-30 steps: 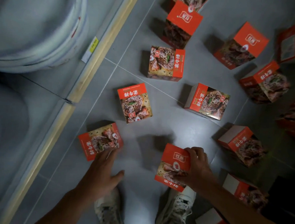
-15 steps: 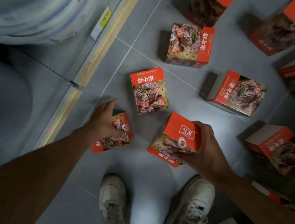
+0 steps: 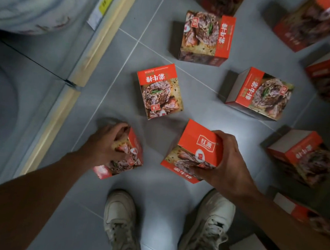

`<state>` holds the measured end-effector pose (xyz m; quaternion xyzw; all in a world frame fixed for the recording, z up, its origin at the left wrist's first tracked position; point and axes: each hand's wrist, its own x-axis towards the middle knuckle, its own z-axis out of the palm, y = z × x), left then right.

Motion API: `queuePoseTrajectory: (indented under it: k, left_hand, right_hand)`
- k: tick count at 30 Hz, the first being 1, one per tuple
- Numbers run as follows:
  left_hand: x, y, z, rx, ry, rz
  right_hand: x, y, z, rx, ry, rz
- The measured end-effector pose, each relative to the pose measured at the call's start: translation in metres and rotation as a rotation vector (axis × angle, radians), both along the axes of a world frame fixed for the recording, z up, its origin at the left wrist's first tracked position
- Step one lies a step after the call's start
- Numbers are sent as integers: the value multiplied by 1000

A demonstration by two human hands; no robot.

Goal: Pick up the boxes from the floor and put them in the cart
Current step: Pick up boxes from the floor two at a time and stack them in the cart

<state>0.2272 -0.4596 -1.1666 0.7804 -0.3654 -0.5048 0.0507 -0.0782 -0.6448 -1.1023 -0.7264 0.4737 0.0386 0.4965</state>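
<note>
Several red boxes with a steak picture lie scattered on the grey tiled floor. My right hand [image 3: 225, 162] grips one red box [image 3: 195, 147], lifted and tilted above the floor. My left hand [image 3: 107, 143] is closed over the top of another red box [image 3: 126, 161] at the lower left, which looks tipped up on one edge. A third box [image 3: 160, 91] lies flat just beyond my hands. No cart is in view.
More boxes lie ahead [image 3: 206, 37], to the right [image 3: 261, 95] and at the far right [image 3: 304, 155]. A shelf base with a pale wooden edge strip [image 3: 78, 90] runs along the left. My two white shoes [image 3: 121, 222] stand below the hands.
My left hand has closed on the lower-left box and tipped it. The right hand has raised its box off the floor. The view has come closer to the floor.
</note>
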Motion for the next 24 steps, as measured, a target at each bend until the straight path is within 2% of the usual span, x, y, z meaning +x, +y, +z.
queuePoseTrajectory:
  k: [4, 6, 9, 12, 16, 19, 24]
  left_hand:
    - [-18, 12, 44, -77, -173, -129]
    - [-27, 13, 74, -116, -201, -85]
    - [-31, 11, 120, -208, -189, 34]
    - [-28, -2, 176, -329, -91, 99]
    - [-26, -20, 285, -408, -81, 149]
    - [-34, -21, 382, -460, -35, 265]
    - [-21, -58, 547, -572, -115, 299]
  right_hand:
    - [-4, 2, 37, -11, 26, 24]
    - [-1, 2, 61, -18, 35, 22]
    - [3, 3, 102, -54, 43, 26]
    - [15, -7, 159, -91, 35, 17]
    - [29, -17, 264, -131, 23, -15]
    - [25, -14, 358, -157, 22, -37]
    - [33, -33, 518, -320, -79, -103]
